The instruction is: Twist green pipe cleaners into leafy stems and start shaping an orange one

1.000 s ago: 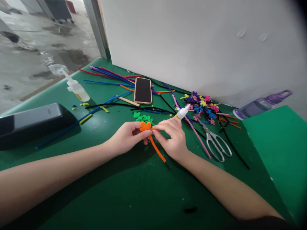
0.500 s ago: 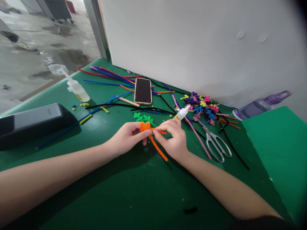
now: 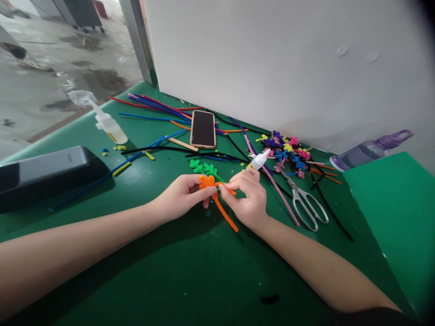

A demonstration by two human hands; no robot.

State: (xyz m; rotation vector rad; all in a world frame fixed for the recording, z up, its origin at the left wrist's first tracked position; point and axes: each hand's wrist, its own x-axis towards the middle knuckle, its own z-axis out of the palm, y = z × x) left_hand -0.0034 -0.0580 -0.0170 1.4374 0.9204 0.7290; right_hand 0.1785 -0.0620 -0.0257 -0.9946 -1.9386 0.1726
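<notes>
My left hand [image 3: 181, 195] pinches an orange pipe-cleaner flower [image 3: 207, 182] by its looped petals, thumb in front. One orange tail [image 3: 226, 213] hangs down from the flower toward the table. My right hand [image 3: 247, 199] is closed on the other tail, gripping it between thumb and forefinger just right of the petals. Green pipe-cleaner flowers [image 3: 204, 168] lie right behind the orange one. A small white bottle with a pointed nozzle [image 3: 260, 159] shows beyond my right knuckles; its lower end is hidden, and I cannot tell whether my fingers touch it.
Scissors [image 3: 306, 203] and a pile of colourful pipe-cleaner flowers [image 3: 288, 151] lie to the right, near a purple water bottle [image 3: 370, 149]. A phone [image 3: 203, 129] and loose pipe cleaners [image 3: 159, 106] lie behind. At left are a squeeze bottle [image 3: 110, 127] and black case [image 3: 44, 174].
The orange flower has tilted and dropped slightly, its tail now bowed more near the petals. My right hand has shifted a little right; both hands keep their pinch.
</notes>
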